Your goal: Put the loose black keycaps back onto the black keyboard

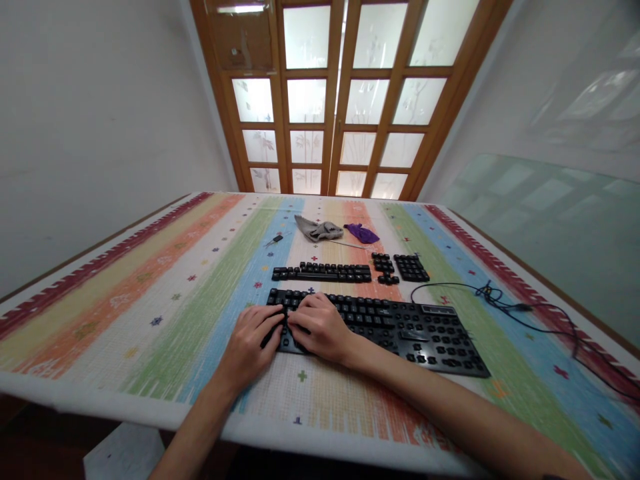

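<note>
A black keyboard (pixel 415 333) lies at a slant on the table in front of me. Its number pad and other sections at the right show bare switches, while keycaps still sit on the upper left and middle rows. My left hand (pixel 253 340) grips the keyboard's left end, thumb apart from the fingers. Beside it, my right hand (pixel 320 327) is closed, fingers curled down at the left part of the keyboard; whatever is between the fingertips is hidden. Behind the keyboard lie loose black keycaps in rows (pixel 323 273), with a cluster (pixel 384 263) and a number pad block (pixel 411 267) to their right.
Farther back are a grey cloth (pixel 320 230), a purple cloth (pixel 363 233), a thin rod (pixel 349 245) and a small black tool with wire prongs (pixel 275 240). The keyboard's black cable (pixel 505 307) runs off right. A striped cloth (pixel 165 313) covers the table.
</note>
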Available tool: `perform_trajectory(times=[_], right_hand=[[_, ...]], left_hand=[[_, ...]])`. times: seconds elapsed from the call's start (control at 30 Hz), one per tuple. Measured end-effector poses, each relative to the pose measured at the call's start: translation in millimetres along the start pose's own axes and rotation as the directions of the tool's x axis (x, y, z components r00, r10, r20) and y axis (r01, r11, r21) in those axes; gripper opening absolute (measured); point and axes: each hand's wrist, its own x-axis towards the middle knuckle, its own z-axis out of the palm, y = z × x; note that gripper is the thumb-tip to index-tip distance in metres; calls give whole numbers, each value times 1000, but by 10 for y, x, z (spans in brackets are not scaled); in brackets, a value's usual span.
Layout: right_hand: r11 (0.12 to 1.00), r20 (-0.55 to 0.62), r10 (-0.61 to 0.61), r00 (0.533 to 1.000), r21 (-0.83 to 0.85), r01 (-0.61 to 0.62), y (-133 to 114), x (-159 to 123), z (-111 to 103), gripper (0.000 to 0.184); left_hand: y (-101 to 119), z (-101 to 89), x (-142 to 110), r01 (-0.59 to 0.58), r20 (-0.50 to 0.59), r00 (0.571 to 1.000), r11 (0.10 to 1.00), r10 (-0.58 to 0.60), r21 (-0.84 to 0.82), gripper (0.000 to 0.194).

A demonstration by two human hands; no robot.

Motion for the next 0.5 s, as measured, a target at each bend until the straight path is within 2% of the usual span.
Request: perform_trajectory(times=[0.17,0.5], right_hand=[[994,4,-70,998,-86,70,-38,16,7,19],[994,41,18,999,-108,-14,-102,47,5,17]], left_hand=[[0,-5,1,-24,-5,1000,1000,24,-4,23],[-12,-16,-1,-58,13,998,998,58,20,27]])
